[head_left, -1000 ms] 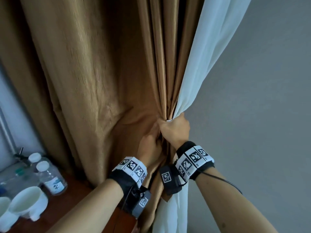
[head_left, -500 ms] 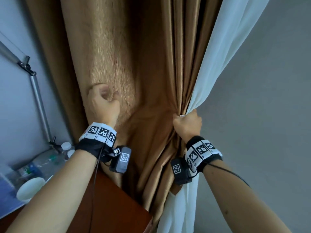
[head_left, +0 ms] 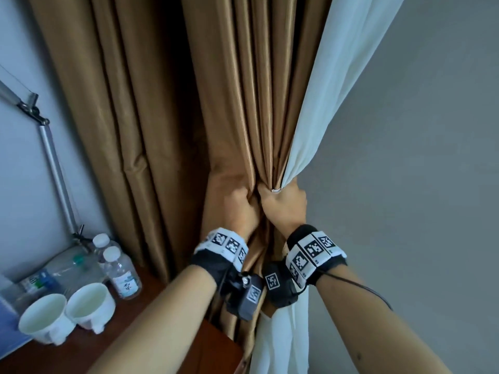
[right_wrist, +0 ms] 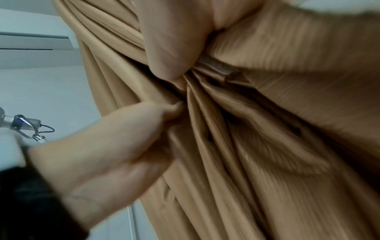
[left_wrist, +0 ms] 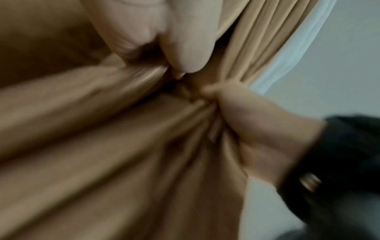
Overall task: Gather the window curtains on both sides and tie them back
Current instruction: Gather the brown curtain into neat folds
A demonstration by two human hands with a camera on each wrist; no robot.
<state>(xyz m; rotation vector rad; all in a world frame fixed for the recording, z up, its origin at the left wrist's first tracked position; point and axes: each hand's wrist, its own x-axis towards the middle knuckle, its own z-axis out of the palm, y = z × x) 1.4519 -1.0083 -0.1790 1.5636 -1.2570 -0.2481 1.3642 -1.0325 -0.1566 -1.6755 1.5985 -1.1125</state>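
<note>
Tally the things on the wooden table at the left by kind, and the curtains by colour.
Clear plastic water bottles with white caps: 2
White ceramic cups: 2
Golden-brown fabric curtain: 1
White sheer curtain: 1
Total: 6

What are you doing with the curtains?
A person is bunching up the curtains by the wall. The left hand grips a fold of the brown curtain, right beside the right hand, which holds the gathered brown pleats together with the white sheer curtain. No tie is wrapped around the bundle yet. Two white cups and some water bottles stand on the wooden table nearby.
</note>
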